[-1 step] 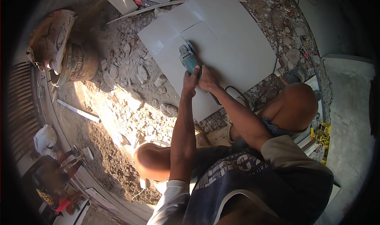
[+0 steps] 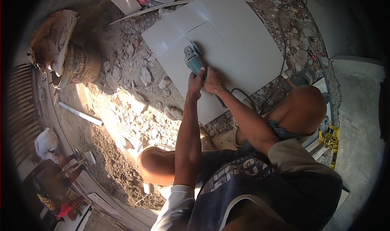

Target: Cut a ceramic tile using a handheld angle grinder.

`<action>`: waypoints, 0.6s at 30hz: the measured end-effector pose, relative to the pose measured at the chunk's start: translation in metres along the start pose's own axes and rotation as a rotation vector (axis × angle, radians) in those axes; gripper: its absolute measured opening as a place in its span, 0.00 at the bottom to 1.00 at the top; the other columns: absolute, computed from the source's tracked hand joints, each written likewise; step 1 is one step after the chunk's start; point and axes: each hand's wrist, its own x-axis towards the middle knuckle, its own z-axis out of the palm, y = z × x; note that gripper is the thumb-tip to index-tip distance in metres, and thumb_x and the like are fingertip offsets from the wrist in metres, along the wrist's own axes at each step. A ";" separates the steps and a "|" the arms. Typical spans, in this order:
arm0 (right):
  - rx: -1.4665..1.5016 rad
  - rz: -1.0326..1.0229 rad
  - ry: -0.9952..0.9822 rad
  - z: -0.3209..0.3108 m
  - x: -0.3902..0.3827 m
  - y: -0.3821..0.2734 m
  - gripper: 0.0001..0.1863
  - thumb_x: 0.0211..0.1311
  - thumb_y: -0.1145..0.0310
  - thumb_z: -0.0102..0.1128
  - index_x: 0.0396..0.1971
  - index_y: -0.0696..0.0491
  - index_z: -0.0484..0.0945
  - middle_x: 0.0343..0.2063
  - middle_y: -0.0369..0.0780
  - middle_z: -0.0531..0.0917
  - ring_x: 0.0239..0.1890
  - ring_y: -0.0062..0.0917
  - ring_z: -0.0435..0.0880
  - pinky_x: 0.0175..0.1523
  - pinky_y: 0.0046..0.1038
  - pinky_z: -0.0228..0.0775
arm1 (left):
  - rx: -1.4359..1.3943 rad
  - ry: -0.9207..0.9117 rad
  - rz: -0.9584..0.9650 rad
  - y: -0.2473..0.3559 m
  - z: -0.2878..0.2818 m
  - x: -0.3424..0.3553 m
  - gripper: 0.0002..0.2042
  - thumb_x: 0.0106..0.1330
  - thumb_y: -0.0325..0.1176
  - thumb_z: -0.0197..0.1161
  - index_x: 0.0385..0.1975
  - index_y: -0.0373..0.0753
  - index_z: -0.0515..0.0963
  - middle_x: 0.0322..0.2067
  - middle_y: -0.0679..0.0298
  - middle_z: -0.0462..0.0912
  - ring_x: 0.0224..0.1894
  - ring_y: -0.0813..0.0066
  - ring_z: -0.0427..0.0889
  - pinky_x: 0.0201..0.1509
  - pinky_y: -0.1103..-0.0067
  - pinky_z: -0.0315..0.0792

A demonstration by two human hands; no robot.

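Note:
A teal angle grinder point(image 2: 195, 63) rests over a large pale square tile point(image 2: 252, 48), its disc at the end of a line near the tile's left side. My left hand point(image 2: 195, 83) wraps round the grinder's body from the left. From the right, my right hand point(image 2: 213, 82) closes on its rear part, and the two hands nearly touch. Thin dark cut lines form a corner on the tile just beyond the disc, with whitish dust around them. A black cord point(image 2: 242, 93) loops from the grinder past my right forearm. The disc's contact with the tile is hard to make out.
Broken rubble point(image 2: 142, 74) surrounds the tile. A dirty bucket point(image 2: 83, 66) stands at the far left, a pale strip point(image 2: 81, 114) below it. Yellow plastic pieces point(image 2: 332, 139) lie by my right knee. Another person point(image 2: 53, 182) is at the lower left.

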 end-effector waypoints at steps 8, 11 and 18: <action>0.010 -0.008 -0.002 0.009 0.011 0.017 0.38 0.48 0.58 0.67 0.53 0.65 0.61 0.47 0.59 0.75 0.54 0.50 0.75 0.55 0.42 0.68 | -0.006 0.003 -0.008 0.006 0.005 -0.005 0.31 0.63 0.49 0.61 0.55 0.27 0.66 0.49 0.51 0.75 0.51 0.65 0.74 0.57 0.71 0.67; -0.080 -0.016 0.013 0.009 0.009 0.014 0.34 0.48 0.59 0.68 0.49 0.63 0.63 0.45 0.58 0.76 0.51 0.50 0.77 0.53 0.43 0.69 | 0.024 0.031 -0.015 0.006 0.003 -0.006 0.31 0.63 0.49 0.62 0.56 0.28 0.66 0.49 0.51 0.75 0.51 0.65 0.74 0.57 0.71 0.67; -0.024 -0.002 0.002 0.000 0.015 -0.011 0.34 0.48 0.58 0.67 0.51 0.62 0.64 0.45 0.56 0.77 0.51 0.49 0.76 0.53 0.43 0.69 | -0.026 0.024 -0.019 0.011 -0.003 0.010 0.31 0.63 0.49 0.62 0.56 0.28 0.66 0.49 0.52 0.75 0.51 0.65 0.74 0.58 0.71 0.66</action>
